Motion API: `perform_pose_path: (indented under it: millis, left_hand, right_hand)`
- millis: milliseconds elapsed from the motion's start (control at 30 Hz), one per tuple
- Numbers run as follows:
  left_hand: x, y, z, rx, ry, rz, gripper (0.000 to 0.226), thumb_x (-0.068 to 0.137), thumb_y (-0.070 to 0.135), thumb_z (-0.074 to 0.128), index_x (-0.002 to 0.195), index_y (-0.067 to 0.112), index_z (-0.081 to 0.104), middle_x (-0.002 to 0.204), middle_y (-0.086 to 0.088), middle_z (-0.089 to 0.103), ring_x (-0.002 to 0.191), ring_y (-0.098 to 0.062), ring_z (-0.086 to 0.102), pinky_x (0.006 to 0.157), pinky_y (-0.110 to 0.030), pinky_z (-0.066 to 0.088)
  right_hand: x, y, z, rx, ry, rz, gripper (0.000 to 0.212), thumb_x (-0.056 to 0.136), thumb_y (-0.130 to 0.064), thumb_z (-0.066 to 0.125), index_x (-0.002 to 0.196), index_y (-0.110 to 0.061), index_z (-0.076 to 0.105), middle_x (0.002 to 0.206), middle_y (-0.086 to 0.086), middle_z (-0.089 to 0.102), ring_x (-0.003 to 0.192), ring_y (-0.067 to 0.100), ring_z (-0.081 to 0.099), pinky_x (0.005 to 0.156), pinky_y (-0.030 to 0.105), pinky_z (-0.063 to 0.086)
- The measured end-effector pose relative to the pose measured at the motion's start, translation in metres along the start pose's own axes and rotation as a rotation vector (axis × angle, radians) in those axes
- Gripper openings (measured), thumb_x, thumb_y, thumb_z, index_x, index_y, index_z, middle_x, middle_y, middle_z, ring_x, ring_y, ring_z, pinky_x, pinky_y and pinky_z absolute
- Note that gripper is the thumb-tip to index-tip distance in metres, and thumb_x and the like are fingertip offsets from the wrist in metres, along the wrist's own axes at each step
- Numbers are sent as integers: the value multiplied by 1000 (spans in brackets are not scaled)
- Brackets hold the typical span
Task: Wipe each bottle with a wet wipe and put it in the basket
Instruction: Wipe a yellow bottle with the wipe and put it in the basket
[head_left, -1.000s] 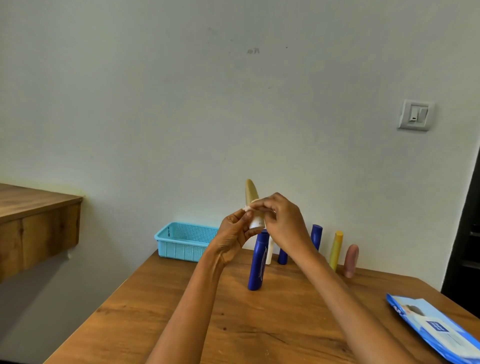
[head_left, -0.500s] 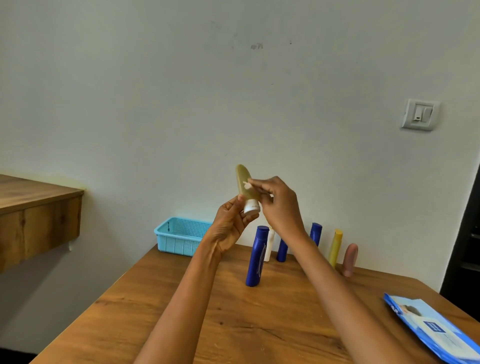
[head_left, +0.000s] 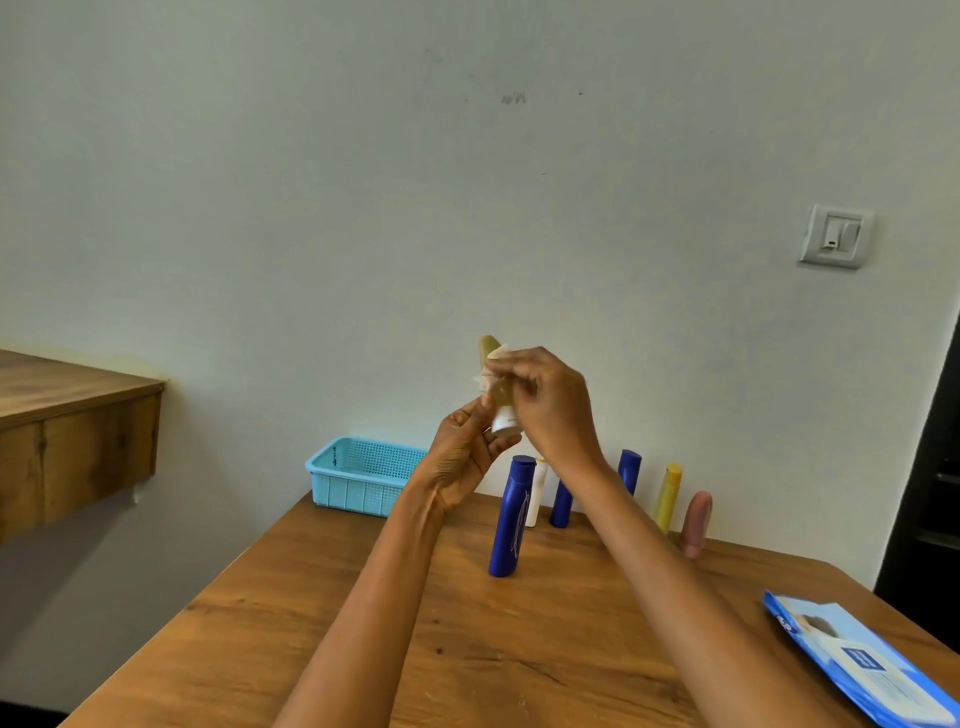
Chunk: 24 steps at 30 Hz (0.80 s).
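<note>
Since half-second ago, wipe slid down tube toward cap. Left hand grips white cap end below; right hand pinches wipe around tube above. Tube held in air over surface's far edge, right of basket. Judged light, soft, slippery when wet; hold at stiff cap.

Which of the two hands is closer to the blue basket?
Left. The left hand is just right of the blue basket, holding the olive tube at its cap; the right hand is farther right, higher up.
</note>
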<state>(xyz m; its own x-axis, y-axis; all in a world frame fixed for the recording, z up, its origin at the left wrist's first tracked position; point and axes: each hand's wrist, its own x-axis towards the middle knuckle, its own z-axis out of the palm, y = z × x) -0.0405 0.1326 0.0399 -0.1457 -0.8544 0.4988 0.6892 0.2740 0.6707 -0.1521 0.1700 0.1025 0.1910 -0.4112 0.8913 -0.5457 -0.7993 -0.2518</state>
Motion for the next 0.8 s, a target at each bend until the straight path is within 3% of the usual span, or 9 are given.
perform_pose_path:
  millis: [100, 200, 300, 367, 433, 533, 667, 733, 800]
  left_hand:
    - [1, 4, -2, 24, 14, 29, 35, 78, 25, 61, 105, 3, 64, 95, -12, 70, 85, -20, 68, 78, -30, 56]
    - [0, 3, -1, 67, 49, 31, 31, 76, 21, 62, 103, 5, 64, 91, -8, 72, 84, -17, 69, 73, -26, 58]
    - [-1, 2, 7, 71, 100, 36, 33, 73, 20, 63, 103, 5, 62, 84, -6, 72, 77, -16, 69, 68, -25, 58]
    - [0, 2, 12, 85, 116, 59, 34, 71, 20, 65, 103, 7, 62, 82, -3, 73, 75, -14, 70, 65, -23, 57]
    - [2, 0, 19, 80, 90, 65, 34, 71, 21, 65, 102, 8, 63, 84, -4, 74, 77, -15, 70, 63, -23, 57]
    - [3, -3, 22, 56, 35, 51, 33, 75, 23, 64, 103, 6, 64, 92, -7, 73, 84, -18, 70, 67, -23, 57]
    - [3, -1, 11, 23, 18, 28, 35, 78, 25, 59, 105, 2, 62, 92, -10, 73, 84, -19, 70, 70, -26, 57]
    - [2, -2, 10, 6, -9, -2, 34, 78, 25, 58, 102, 2, 63, 90, -11, 73, 80, -18, 70, 68, -26, 57]
    - [1, -4, 14, 17, -13, -27, 33, 77, 25, 59, 101, 3, 63, 87, -10, 73, 77, -17, 70, 67, -25, 57]
  right_hand:
    - [-16, 5, 4, 57, 32, 29, 29, 86, 5, 57, 102, -15, 72, 105, -4, 68, 97, 1, 61, 85, 13, 49]
    - [-30, 16, 2, 170, 55, 195, 25, 86, 2, 60, 92, -19, 73, 90, -14, 66, 84, -8, 61, 75, 7, 49]
    - [-35, 26, -4, 432, 129, 492, 30, 86, -1, 59, 74, -25, 71, 80, -13, 70, 84, 4, 66, 80, 19, 53]
    - [-33, 28, -7, 515, 227, 562, 28, 87, -4, 59, 76, -27, 71, 80, -14, 71, 87, 8, 67, 80, 21, 54]
    - [-29, 27, -7, 522, 236, 541, 18, 88, -9, 61, 91, -24, 71, 92, -13, 70, 94, 8, 65, 82, 20, 54]
    - [-29, 24, -4, 413, 120, 416, 22, 91, -11, 58, 108, -21, 67, 104, -11, 66, 98, 1, 60, 83, 12, 50]
    - [-36, 27, -9, 308, 31, 316, 24, 88, -4, 59, 89, -25, 70, 89, -15, 67, 86, -12, 60, 69, 2, 45]
    - [-32, 27, -12, 307, 82, 328, 28, 88, -3, 58, 84, -29, 68, 84, -18, 66, 82, -10, 61, 69, 2, 45]
    - [-22, 25, -13, 349, 151, 367, 25, 90, -7, 58, 90, -30, 68, 90, -18, 66, 87, -4, 61, 75, 6, 48]
